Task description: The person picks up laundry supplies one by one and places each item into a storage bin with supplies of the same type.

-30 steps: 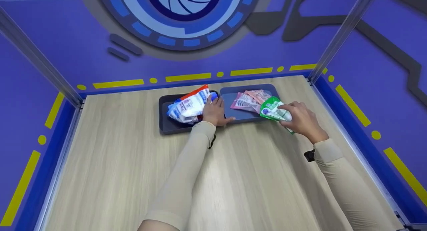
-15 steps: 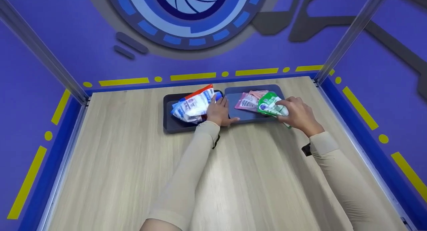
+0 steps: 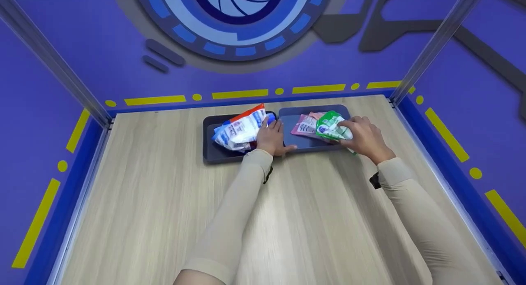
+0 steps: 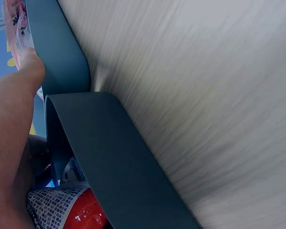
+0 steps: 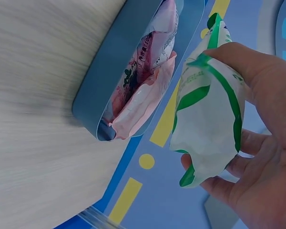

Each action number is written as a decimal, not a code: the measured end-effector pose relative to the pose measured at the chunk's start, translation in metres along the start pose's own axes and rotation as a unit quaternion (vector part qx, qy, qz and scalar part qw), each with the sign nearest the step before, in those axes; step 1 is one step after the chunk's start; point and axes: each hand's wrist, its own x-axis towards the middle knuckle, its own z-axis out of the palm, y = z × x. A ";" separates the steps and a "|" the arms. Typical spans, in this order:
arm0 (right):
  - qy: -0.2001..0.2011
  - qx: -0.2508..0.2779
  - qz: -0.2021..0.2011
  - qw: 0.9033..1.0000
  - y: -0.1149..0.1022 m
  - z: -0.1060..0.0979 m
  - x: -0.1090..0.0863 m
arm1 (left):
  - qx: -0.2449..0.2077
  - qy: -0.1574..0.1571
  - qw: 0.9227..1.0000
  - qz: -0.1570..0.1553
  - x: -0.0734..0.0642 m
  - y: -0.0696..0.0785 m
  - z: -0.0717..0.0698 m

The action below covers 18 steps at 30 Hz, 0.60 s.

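My right hand [image 3: 365,139] pinches a green-and-white plastic packet [image 3: 331,122] between thumb and fingers. That packet hangs over the right end of the blue-grey tray [image 3: 302,143], tilted in the right wrist view. Under and beside it in the tray lie pink packets [image 5: 143,100]. My left hand [image 3: 271,140] spans the place where the two trays meet, fingers extended against a white-and-blue bag [image 3: 240,130] with a red-orange edge. Its thumb [image 4: 32,67] reaches to the blue-grey tray's rim. The bag sits in the dark grey tray [image 3: 211,151], together with a red-ended package [image 4: 88,212].
The two trays stand end to end near the back of a wood-grain table [image 3: 164,202]. Blue-purple panels [image 3: 102,71] with yellow marks enclose the table's back and sides. Metal posts [image 3: 435,50] rise at the back corners.
My right hand has moved left and slightly away from me, bringing the green-and-white packet farther over the blue-grey tray. The left hand keeps its place on the trays. The head view has shifted slightly.
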 end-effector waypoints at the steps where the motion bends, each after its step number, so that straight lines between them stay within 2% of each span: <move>1: 0.000 -0.002 0.000 1.000 0.000 0.000 0.001 | 0.000 -0.001 1.000 0.000 0.000 0.000 0.000; 18: 0.012 -0.022 -0.020 0.999 -0.007 0.008 0.018 | -0.006 0.008 1.000 -0.001 0.000 0.001 0.002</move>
